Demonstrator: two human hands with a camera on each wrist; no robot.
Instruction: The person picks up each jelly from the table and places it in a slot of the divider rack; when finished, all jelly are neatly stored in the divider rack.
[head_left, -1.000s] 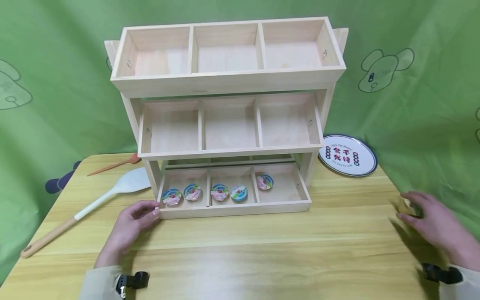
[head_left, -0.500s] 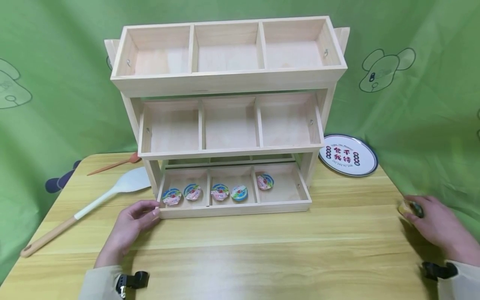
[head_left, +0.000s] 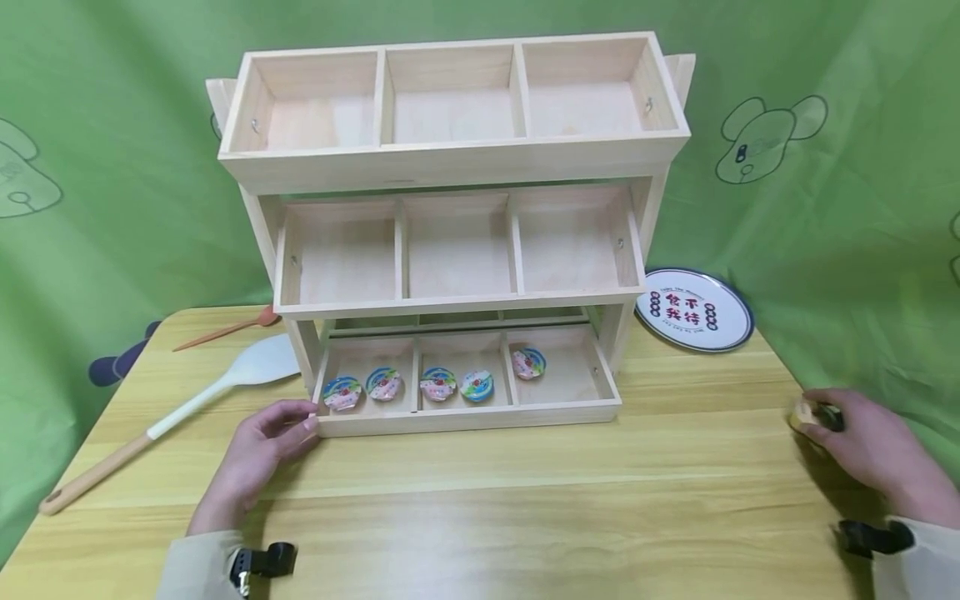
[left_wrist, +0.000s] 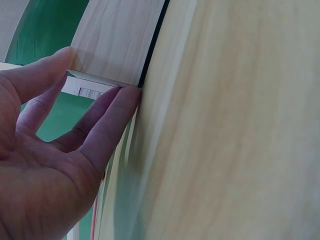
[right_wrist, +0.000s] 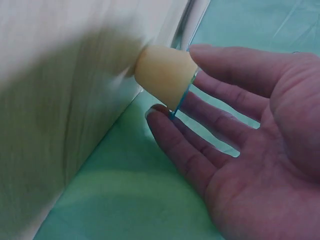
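At the front left corner of the bottom tray (head_left: 480, 418) of a three-tier wooden rack, my left hand (head_left: 258, 450) holds the corner between thumb and fingertips. Far to the right, by the table's edge, my right hand (head_left: 870, 442) pinches a small yellow jelly cup (right_wrist: 165, 75) between thumb and fingers. The cup's lid rim faces the palm and its base points to the tabletop; whether it touches the table I cannot tell. Several jelly cups with printed lids lie in the bottom tray: two left, two middle, and one jelly cup (head_left: 528, 363) in the right compartment.
The middle tray (head_left: 457, 302) and top tray (head_left: 457, 167) each have three compartments. A round plate (head_left: 693, 310) lies right of the rack. A white spatula (head_left: 225, 383) with a wooden handle and an orange utensil (head_left: 225, 333) lie left. Green cloth (head_left: 825, 217) hangs behind.
My right hand has shifted only slightly at the right edge, and the jelly cup sits at a slightly different angle in its fingers. My left hand stays on the tray corner.
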